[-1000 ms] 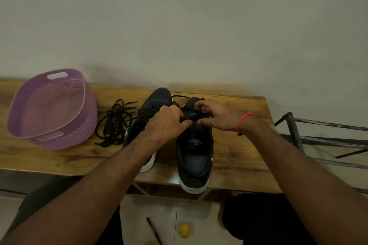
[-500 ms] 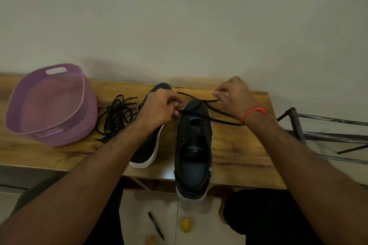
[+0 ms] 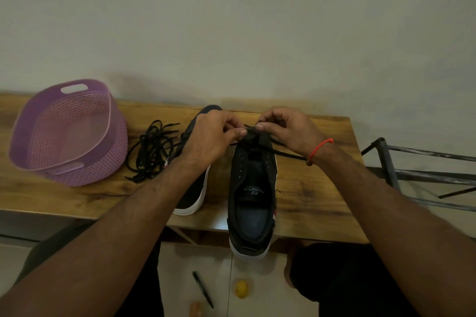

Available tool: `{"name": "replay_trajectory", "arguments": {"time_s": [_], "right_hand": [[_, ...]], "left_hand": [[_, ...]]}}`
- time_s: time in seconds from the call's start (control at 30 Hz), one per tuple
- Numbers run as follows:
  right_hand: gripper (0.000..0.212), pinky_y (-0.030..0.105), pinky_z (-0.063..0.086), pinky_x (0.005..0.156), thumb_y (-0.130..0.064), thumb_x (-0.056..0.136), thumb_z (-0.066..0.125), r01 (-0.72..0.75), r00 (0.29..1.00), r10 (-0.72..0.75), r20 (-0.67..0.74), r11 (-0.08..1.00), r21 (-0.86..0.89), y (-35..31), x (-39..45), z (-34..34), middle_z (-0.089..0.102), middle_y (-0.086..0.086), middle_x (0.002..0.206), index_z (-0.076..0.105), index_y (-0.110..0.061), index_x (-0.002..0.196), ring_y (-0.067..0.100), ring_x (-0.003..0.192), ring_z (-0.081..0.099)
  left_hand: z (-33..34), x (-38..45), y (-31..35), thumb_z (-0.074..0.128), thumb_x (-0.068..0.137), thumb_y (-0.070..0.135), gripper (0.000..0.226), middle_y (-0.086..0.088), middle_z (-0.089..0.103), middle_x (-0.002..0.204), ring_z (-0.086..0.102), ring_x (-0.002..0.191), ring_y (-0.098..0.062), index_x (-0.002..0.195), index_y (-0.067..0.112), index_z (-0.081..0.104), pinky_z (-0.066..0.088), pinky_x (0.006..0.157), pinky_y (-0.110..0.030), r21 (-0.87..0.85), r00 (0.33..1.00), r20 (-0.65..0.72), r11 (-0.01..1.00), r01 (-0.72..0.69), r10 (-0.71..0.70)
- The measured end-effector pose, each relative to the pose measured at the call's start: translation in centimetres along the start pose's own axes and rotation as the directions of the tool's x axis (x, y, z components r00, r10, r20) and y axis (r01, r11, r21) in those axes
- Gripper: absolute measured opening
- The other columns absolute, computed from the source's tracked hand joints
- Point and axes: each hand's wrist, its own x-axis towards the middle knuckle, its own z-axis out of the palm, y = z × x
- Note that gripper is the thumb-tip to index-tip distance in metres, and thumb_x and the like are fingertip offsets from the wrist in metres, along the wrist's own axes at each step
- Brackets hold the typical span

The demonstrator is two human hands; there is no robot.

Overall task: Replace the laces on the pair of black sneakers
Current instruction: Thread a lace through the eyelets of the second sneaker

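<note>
Both hands at the toe eyelets: left hand and right hand each pinch the black lace, evening its 2 ends; right sneaker lies just below them.

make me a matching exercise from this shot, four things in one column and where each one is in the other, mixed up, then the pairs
Things:
1. purple basket
2. loose black laces
3. yellow ball
4. red wrist thread

Places:
a. on the floor under the table
b. far left of the table top
c. on the right arm
d. between the basket and the sneakers

Pairs: 1-b, 2-d, 3-a, 4-c
</note>
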Motion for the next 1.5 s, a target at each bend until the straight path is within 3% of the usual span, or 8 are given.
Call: {"name": "replay_trajectory", "arguments": {"time_s": [0.27,0.43,0.77,0.9,1.03,1.23,1.4,1.5], "right_hand": [[0.011,0.029,0.056,0.086,-0.015,0.091,0.070,0.002,1.000,-0.002,-0.002,0.998,0.061,-0.2,0.1,0.9,0.077,0.002,0.093,0.072,-0.010,0.101,0.014,0.093,0.072],[0.012,0.024,0.054,0.074,-0.018,0.088,0.074,-0.048,0.999,0.048,-0.021,0.999,-0.018,-0.2,0.0,0.5,0.074,-0.001,0.089,0.073,-0.012,0.098,0.008,0.083,0.068],[0.012,0.020,0.056,0.080,-0.013,0.093,0.067,-0.040,0.999,0.038,0.024,0.995,0.091,-1.4,-0.3,0.9,0.076,-0.001,0.090,0.075,-0.009,0.102,0.007,0.087,0.071],[0.013,0.017,0.054,0.077,-0.018,0.093,0.068,-0.070,0.995,0.066,0.077,0.997,0.042,-1.0,-0.3,0.4,0.075,-0.005,0.090,0.076,-0.015,0.102,0.001,0.086,0.069],[0.012,0.021,0.056,0.079,-0.026,0.089,0.073,-0.118,0.993,0.118,0.002,0.991,-0.065,-0.1,-0.4,0.5,0.072,-0.008,0.091,0.075,-0.019,0.099,0.004,0.088,0.066],[0.010,0.011,0.047,0.069,-0.023,0.090,0.072,-0.162,0.985,0.168,0.028,0.978,-0.134,0.2,-0.6,1.2,0.074,-0.008,0.086,0.071,-0.018,0.099,-0.004,0.081,0.066],[0.020,0.016,0.047,0.087,-0.018,0.094,0.067,-0.051,0.988,0.090,0.127,0.958,-0.282,-0.1,-0.8,2.0,0.074,-0.003,0.105,0.075,-0.018,0.112,0.005,0.100,0.062],[0.020,0.018,0.045,0.089,-0.020,0.093,0.067,-0.018,0.985,0.077,0.155,0.936,-0.352,-0.4,-0.9,2.4,0.073,0.000,0.111,0.075,-0.017,0.111,0.010,0.107,0.061]], "left_hand": [[0.6,0.1,0.5,0.074,0.091,0.020,0.020,0.006,0.077,0.086,0.073,0.079,-0.001,0.111,0.019,0.073,0.060,0.074,-0.024,-0.196,0.996,-0.028,0.977,0.082,-0.089],[0.6,0.0,0.2,0.075,0.091,0.028,0.015,0.007,0.075,0.081,0.070,0.070,0.002,0.100,0.017,0.075,0.055,0.063,-0.012,-0.065,0.995,-0.053,0.994,0.083,-0.087],[0.5,0.3,0.1,0.076,0.086,0.036,0.014,0.013,0.056,0.106,0.057,0.105,-0.010,0.082,0.024,0.072,0.052,0.095,-0.036,0.058,0.995,-0.102,0.998,0.011,-0.005],[0.8,0.3,-0.1,0.076,0.085,0.044,0.027,0.007,0.064,0.110,0.059,0.104,-0.010,0.100,0.021,0.072,0.055,0.092,-0.039,0.049,0.992,-0.129,0.998,0.025,-0.019],[1.3,-0.4,0.0,0.070,0.083,0.064,0.072,-0.003,0.059,0.135,0.060,0.116,-0.017,0.136,0.017,0.059,0.051,0.096,-0.033,0.159,0.994,-0.030,0.981,0.108,-0.105],[2.8,-2.0,-0.1,0.070,0.090,0.050,0.039,0.010,0.062,0.087,0.054,0.072,0.002,0.111,0.017,0.069,0.034,0.055,-0.012,0.264,0.960,0.195,0.953,0.146,-0.201],[2.6,-2.1,-0.1,0.060,0.099,0.040,0.025,0.007,0.060,0.071,0.055,0.060,-0.003,0.094,0.018,0.069,0.032,0.044,-0.012,0.228,0.923,0.234,0.940,0.254,-0.306],[2.1,-2.2,-0.3,0.053,0.103,0.028,0.026,0.001,0.064,0.077,0.057,0.067,-0.008,0.090,0.016,0.072,0.038,0.055,-0.021,0.121,0.902,0.253,0.936,0.329,-0.350]]}}
